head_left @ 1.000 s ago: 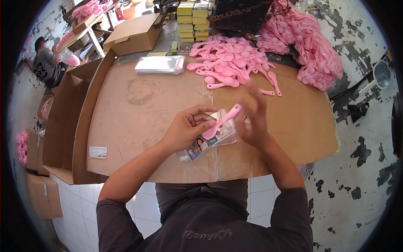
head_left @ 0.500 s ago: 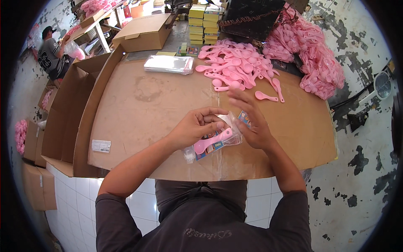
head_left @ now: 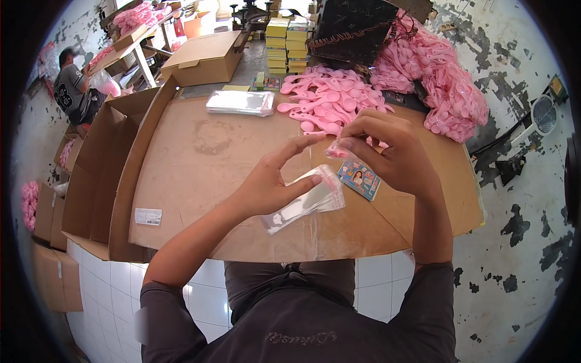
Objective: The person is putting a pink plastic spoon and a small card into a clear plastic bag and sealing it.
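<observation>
My right hand (head_left: 396, 151) is closed, its fingers pinching a small clear plastic bag (head_left: 334, 149) with something pink showing in it, likely a spoon; most of the bag is hidden behind the hand. Thumb and fingers spread, my left hand (head_left: 261, 186) is open and holds nothing. Partly beneath its thumb lies a stack of clear plastic bags (head_left: 305, 204) on the cardboard-covered table. Blue printed cards (head_left: 361, 180) rest to the right of that stack, below my right hand. Beyond both hands is a heap of loose pink spoons (head_left: 330, 97).
Another pile of clear bags (head_left: 240, 103) sits farther back. Bagged pink spoons (head_left: 451, 91) are heaped at the right. An open cardboard box (head_left: 103, 163) borders the table's left side. Stacks of cards (head_left: 287, 45) and a closed box (head_left: 203, 57) stand behind. A person (head_left: 72, 91) sits far left.
My right hand has lifted the bag with the pink spoon off the stack, up and rightward. My left hand has let go and spread its fingers. The bag stack and blue cards are now uncovered.
</observation>
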`<control>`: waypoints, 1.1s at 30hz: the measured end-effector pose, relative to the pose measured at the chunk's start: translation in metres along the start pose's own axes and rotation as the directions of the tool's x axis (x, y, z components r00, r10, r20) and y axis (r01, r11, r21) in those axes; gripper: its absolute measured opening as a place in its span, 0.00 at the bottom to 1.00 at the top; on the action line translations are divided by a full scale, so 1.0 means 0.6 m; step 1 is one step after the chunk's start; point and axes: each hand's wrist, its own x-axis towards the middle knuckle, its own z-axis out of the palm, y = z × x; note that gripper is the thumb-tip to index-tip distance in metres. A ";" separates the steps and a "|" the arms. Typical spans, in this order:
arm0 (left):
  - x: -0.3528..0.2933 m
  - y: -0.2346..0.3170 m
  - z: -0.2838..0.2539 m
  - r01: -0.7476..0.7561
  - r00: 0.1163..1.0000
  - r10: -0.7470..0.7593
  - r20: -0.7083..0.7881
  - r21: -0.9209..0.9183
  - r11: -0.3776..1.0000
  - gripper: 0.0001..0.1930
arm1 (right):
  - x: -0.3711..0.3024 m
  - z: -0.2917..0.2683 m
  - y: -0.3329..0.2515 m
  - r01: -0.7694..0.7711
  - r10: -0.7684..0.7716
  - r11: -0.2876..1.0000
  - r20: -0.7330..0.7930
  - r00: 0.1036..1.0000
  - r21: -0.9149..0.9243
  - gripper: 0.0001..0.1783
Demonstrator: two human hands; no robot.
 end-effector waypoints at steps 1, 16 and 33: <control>0.003 0.002 0.002 -0.001 1.000 0.001 -0.002 0.002 1.000 0.30 | 0.001 0.001 -0.008 -0.073 0.073 0.997 0.007 0.997 0.036 0.04; 0.012 0.025 0.027 0.119 0.990 -0.128 -0.058 -0.142 0.983 0.17 | -0.023 0.060 -0.003 0.135 -0.229 0.874 -0.152 0.962 -0.467 0.11; 0.004 -0.030 -0.041 0.244 0.954 -0.274 -0.125 -0.213 0.946 0.14 | -0.226 -0.120 0.319 -0.486 0.584 0.600 0.067 0.809 0.636 0.09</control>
